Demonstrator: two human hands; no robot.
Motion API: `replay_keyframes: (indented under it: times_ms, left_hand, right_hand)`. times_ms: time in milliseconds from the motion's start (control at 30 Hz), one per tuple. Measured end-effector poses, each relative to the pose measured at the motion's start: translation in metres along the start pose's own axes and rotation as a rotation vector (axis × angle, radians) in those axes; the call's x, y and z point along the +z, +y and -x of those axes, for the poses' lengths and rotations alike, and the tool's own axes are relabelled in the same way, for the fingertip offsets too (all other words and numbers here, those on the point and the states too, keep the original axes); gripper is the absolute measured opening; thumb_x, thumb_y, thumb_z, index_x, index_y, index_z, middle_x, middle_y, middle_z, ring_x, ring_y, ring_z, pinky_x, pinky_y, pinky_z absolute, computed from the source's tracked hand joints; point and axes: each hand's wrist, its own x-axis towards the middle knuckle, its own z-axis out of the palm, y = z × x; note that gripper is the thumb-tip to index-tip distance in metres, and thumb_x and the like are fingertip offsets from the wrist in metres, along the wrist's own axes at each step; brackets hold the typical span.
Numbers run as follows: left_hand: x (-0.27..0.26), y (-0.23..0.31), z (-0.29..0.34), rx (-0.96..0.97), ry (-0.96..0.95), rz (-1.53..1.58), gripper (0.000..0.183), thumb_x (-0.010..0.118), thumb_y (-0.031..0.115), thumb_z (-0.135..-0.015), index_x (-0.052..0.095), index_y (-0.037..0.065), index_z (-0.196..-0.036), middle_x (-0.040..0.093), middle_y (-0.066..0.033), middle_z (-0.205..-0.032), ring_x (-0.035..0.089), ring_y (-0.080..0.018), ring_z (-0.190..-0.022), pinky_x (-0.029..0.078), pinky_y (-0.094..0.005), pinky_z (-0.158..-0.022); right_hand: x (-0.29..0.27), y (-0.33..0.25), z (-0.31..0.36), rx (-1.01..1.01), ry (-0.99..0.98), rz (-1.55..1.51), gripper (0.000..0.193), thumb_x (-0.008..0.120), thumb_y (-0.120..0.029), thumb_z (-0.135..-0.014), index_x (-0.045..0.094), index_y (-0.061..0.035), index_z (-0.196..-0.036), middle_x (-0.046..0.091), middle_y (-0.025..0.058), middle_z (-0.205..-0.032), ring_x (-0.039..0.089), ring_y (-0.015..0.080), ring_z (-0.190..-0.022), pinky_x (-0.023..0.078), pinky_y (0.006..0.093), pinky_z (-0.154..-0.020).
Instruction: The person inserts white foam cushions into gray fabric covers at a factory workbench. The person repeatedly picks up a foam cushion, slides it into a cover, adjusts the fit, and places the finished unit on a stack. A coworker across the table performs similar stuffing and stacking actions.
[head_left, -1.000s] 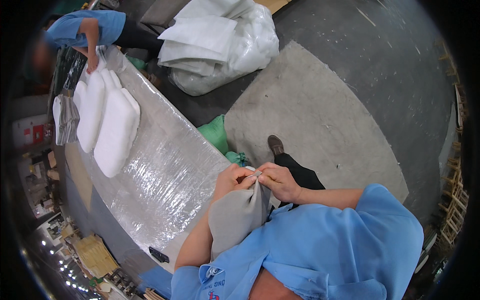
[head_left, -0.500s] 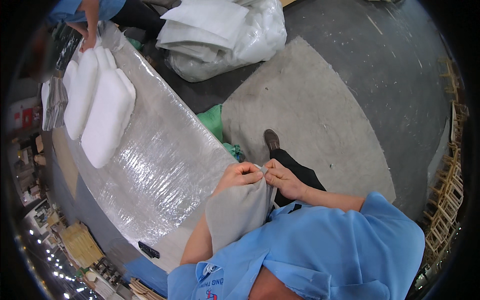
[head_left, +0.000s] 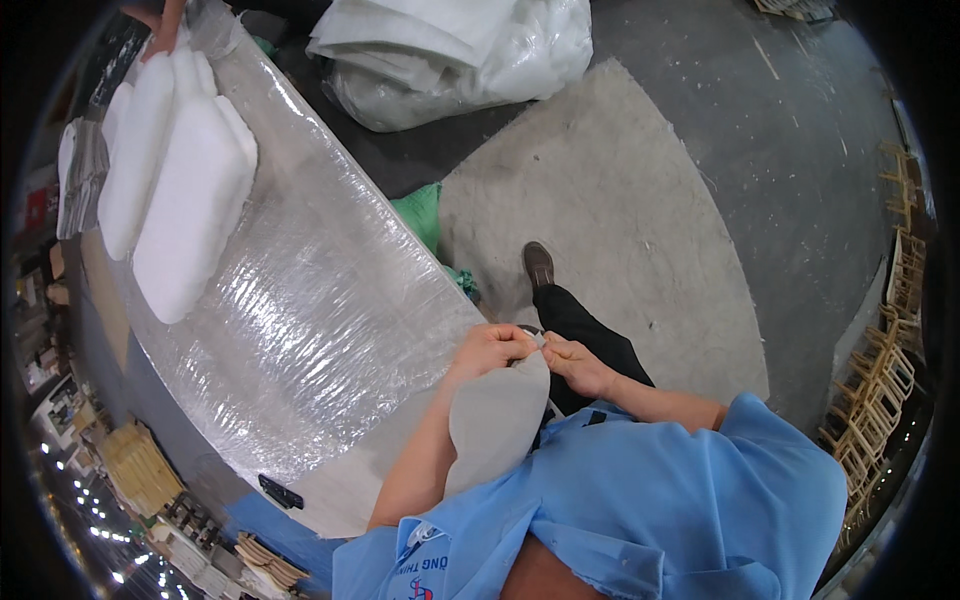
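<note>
A light grey piece of cloth (head_left: 497, 420) hangs in front of my body, with its top edge up between my two hands. My left hand (head_left: 492, 347) pinches that edge from the left, fingers curled. Close beside it, my right hand (head_left: 577, 364) pinches the same edge from the right. The fingertips of both hands nearly meet at a small pale fold (head_left: 540, 340). The cloth drapes over part of my left forearm. Whether anything small sits inside the fold is too fine to tell.
Left of me stands a table (head_left: 330, 300) wrapped in shiny clear film. On it lie white padding pieces (head_left: 190, 210), a grey fabric stack (head_left: 82, 175) and a black phone-like object (head_left: 281, 492). Another person's hand (head_left: 163, 30) touches the padding. A bagged white bundle (head_left: 460, 70) and green sack (head_left: 420, 215) are beyond.
My hands have shifted slightly right, still pinching the cloth. The cloth now hangs narrower and smoother. The view has moved a little, and less of the other person shows.
</note>
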Motion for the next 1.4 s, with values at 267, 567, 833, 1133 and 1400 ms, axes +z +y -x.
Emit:
replay_keyframes:
  times_ms: [267, 567, 833, 1133, 1400]
  left_hand:
    - [-0.007, -0.016, -0.019, 0.139, 0.041, -0.305, 0.012, 0.074, 0.015, -0.092, 0.075, 0.004, -0.096, 0.069, 0.0001, -0.082, 0.06, -0.0067, -0.072, 0.048, -0.0246, -0.065]
    - [-0.037, -0.145, 0.067, 0.329, 0.261, -0.32, 0.034, 0.07, 0.034, -0.097, 0.071, 0.004, -0.112, 0.07, -0.0032, -0.092, 0.06, -0.0119, -0.084, 0.051, -0.0325, -0.077]
    - [-0.013, -0.169, 0.075, 0.377, 0.641, -0.418, 0.033, 0.06, 0.04, -0.102, 0.067, 0.008, -0.098, 0.068, -0.0174, -0.086, 0.066, -0.031, -0.081, 0.049, -0.0445, -0.072]
    - [-0.012, -0.197, 0.087, 0.528, 0.866, -0.436, 0.033, 0.063, 0.042, -0.1, 0.069, 0.01, -0.099, 0.07, -0.012, -0.088, 0.066, -0.0311, -0.086, 0.051, -0.0417, -0.076]
    - [-0.031, -0.354, 0.176, 0.109, 0.635, -0.073, 0.039, 0.07, 0.041, -0.096, 0.07, 0.003, -0.092, 0.071, -0.0061, -0.08, 0.064, -0.0211, -0.076, 0.05, -0.0403, -0.071]
  right_hand:
    - [0.002, 0.039, -0.004, 0.083, -0.076, -0.206, 0.038, 0.049, -0.034, -0.113, 0.063, -0.0034, -0.096, 0.051, -0.0005, -0.097, 0.049, 0.0121, -0.095, 0.042, 0.0291, -0.091]
    - [-0.025, -0.013, 0.016, 0.037, -0.041, -0.12, 0.024, 0.056, -0.028, -0.109, 0.063, -0.0054, -0.107, 0.056, -0.0012, -0.1, 0.054, 0.0102, -0.093, 0.046, 0.0284, -0.086]
    - [-0.018, -0.044, -0.011, 0.11, -0.038, -0.026, 0.019, 0.065, -0.024, -0.105, 0.068, -0.0063, -0.099, 0.062, -0.0047, -0.086, 0.054, 0.0054, -0.081, 0.045, 0.0239, -0.075]
    - [-0.024, -0.11, -0.037, -0.014, -0.242, 0.543, 0.025, 0.068, -0.027, -0.1, 0.068, -0.0055, -0.113, 0.065, -0.0011, -0.102, 0.058, 0.0099, -0.096, 0.047, 0.0268, -0.087]
    - [0.142, -0.21, 0.06, -0.688, -0.929, 1.689, 0.093, 0.092, -0.03, -0.067, 0.05, -0.0189, -0.149, 0.053, 0.0143, -0.143, 0.045, 0.0388, -0.14, 0.037, 0.0507, -0.115]
